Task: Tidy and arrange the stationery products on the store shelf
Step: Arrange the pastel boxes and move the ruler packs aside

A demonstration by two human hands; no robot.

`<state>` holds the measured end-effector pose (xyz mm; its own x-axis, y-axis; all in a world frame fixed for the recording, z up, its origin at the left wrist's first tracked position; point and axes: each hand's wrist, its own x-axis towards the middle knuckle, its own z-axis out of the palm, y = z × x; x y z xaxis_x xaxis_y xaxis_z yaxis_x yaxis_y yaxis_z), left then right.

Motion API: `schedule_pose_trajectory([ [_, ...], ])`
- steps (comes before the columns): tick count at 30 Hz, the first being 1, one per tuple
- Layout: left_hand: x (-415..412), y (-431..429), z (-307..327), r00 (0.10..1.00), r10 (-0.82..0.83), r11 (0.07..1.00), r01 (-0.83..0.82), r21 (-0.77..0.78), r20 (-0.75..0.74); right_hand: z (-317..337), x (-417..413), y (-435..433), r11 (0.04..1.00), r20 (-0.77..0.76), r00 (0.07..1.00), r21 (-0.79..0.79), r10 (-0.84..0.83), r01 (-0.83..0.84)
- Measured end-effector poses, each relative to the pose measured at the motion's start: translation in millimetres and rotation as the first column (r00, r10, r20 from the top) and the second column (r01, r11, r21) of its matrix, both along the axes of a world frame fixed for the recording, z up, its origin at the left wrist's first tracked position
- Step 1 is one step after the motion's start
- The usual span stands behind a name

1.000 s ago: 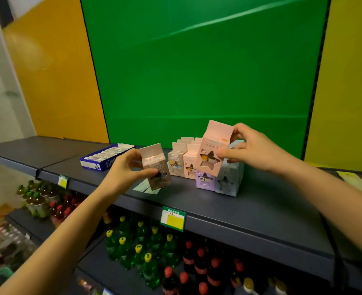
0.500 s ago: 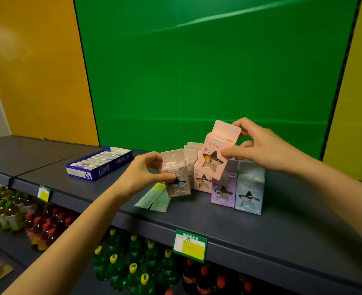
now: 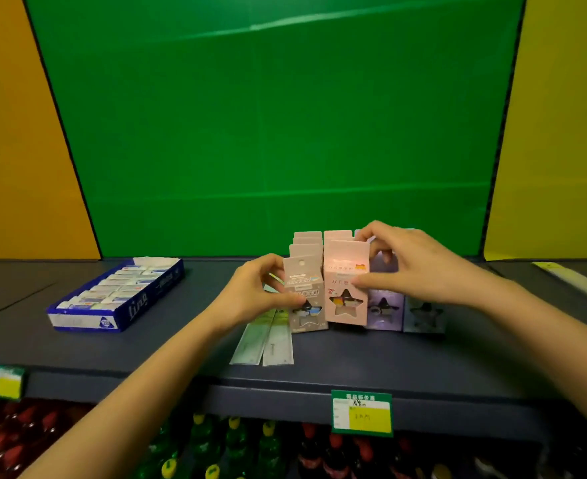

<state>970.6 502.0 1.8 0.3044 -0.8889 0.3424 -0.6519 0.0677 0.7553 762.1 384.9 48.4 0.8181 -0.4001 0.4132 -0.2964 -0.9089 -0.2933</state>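
- Both hands are up on the dark grey shelf [image 3: 371, 354], working on a bunch of small star-window boxes that stand around the middle of it, closer to the back edge than the front.
- The left hand [image 3: 250, 295] has its fingers and thumb closed on a greyish-pink box [image 3: 305, 295], holding it upright at the left end of the front row, with its bottom down at the shelf surface.
- The right hand [image 3: 413, 267] is clamped on a pink box [image 3: 346, 288], thumb across the front and fingers over the top. That box sits right next to the greyish one; can't tell if the two touch.
- A purple box [image 3: 385, 309] and a blue-grey box [image 3: 423, 312] stand side by side to the right of the pink one.
- More pink boxes [image 3: 307, 242] are lined up behind the front row.
- Two flat pale green rulers [image 3: 264, 340] lie side by side, running from under the left hand toward the front edge.
- A blue tray of erasers [image 3: 119, 295] sits further left on the shelf, well apart from the boxes.
- A green and yellow price tag [image 3: 361, 413] hangs on the front edge.
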Motion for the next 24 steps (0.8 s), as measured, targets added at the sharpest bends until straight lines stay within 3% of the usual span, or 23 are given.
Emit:
schedule_pose_trajectory([
  [7, 7, -4, -1, 0.998, -0.051, 0.999, 0.051, -0.009, 0.03, -18, 8, 6, 0.993, 0.03, 0.996, 0.081, -0.086, 0.083],
  [12, 13, 0, 1, 0.997, -0.067, 0.998, 0.068, -0.014, 0.047, -25, 9, 10, 0.981, 0.034, 0.986, -0.101, -0.161, 0.164],
  [17, 18, 4, 7, 0.993, -0.086, 0.996, 0.086, -0.004, 0.077, -12, 11, 5, 0.96, -0.077, 0.985, -0.246, -0.156, 0.133],
  [24, 23, 4, 5, 0.997, -0.076, 0.997, 0.076, 0.003, 0.024, -5, 23, -5, 0.98, -0.04, 0.994, -0.174, -0.103, 0.094],
])
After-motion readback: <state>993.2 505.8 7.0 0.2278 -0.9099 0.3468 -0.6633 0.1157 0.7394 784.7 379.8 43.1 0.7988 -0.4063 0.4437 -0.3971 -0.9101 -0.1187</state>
